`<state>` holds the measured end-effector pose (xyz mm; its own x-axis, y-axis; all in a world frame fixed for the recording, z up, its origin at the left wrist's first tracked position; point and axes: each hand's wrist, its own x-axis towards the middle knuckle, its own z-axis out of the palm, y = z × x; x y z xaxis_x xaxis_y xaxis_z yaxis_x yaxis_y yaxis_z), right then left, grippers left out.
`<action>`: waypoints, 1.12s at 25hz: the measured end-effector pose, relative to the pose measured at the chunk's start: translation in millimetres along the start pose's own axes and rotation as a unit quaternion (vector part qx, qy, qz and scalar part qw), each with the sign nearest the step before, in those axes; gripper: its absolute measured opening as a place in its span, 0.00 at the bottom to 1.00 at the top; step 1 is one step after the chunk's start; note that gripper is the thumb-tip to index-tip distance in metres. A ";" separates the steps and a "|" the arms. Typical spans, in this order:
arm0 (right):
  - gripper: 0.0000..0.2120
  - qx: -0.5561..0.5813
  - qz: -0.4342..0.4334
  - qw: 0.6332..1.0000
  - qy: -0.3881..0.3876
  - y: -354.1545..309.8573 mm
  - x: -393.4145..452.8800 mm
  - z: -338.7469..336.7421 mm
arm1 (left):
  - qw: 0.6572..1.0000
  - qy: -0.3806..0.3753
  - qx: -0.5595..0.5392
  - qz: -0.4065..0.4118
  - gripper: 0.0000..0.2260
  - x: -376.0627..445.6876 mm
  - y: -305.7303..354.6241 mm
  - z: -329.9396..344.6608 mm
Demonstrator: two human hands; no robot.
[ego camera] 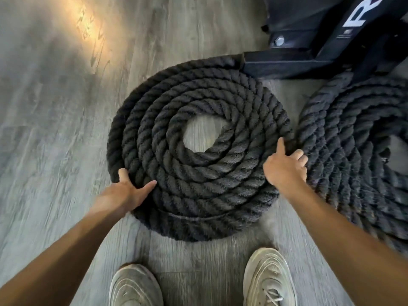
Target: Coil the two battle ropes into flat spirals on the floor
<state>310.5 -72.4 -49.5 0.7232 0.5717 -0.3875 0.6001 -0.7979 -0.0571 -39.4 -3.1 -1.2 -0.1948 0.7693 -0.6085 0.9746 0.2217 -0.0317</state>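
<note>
We look straight down on a floor of grey, wood-grained planks, matte, with a warm patch of light at the upper left. On it lies the left coil, a thick black rope of twisted strands, fuzzy and fibrous on the surface, wound into a flat round spiral of some five or six turns. The turns lie snug against each other, and a small oval of bare floor shows at the centre. The outermost turn runs up toward a black metal frame, square-sectioned and smooth, with a bolt head and part of a white letter on it.

Just to the right lies the right coil, the same black twisted rope, also wound flat, cut off by the picture's edge. Its rim touches the left coil's rim where our right hand is. Its far part runs under or beside the frame; we cannot tell which.

Our left hand rests on the near-left rim of the left coil, its fingers spread, thumb laid over the top of the outer turns, the other fingers down the outside of the rim. Our right hand is at the seam between the two coils, thumb pointing up along the left coil's edge, the other fingers curled over the rope there; which coil they hold we cannot tell.

Below, two worn, pale mesh shoes stand on the floor, near the left coil's near edge.
</note>
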 end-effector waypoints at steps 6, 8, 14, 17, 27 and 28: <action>0.36 -0.035 -0.283 0.957 0.048 6.2 -78.7 45.4 | 0.907 0.189 0.190 0.326 0.39 4.4 82.7 -0.5; 0.39 -0.048 -0.296 0.953 0.048 6.8 -77.5 52.3 | 0.861 0.148 0.220 0.433 0.38 14.6 109.3 8.8; 0.36 -0.023 -0.301 0.950 0.076 13.3 -66.4 53.9 | 0.851 0.210 0.265 0.401 0.31 31.8 133.4 29.9; 0.31 -0.040 -0.312 0.947 0.069 36.4 -54.0 41.4 | 0.849 0.232 0.260 0.397 0.25 12.8 147.7 43.0; 0.37 -0.044 -0.078 0.992 0.087 156.2 -3.9 3.6 | 0.857 0.248 0.234 0.386 0.20 -6.9 156.7 58.9; 0.38 -0.048 -0.045 0.996 0.053 172.7 0.6 4.5 | 0.856 0.252 0.229 0.390 0.19 -6.6 157.6 60.0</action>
<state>413.0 -210.7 -63.7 0.6946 0.6605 -0.2851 0.6900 -0.7238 0.0041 122.1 -9.2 -49.7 0.6236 0.7629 -0.1707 0.7488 -0.6456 -0.1498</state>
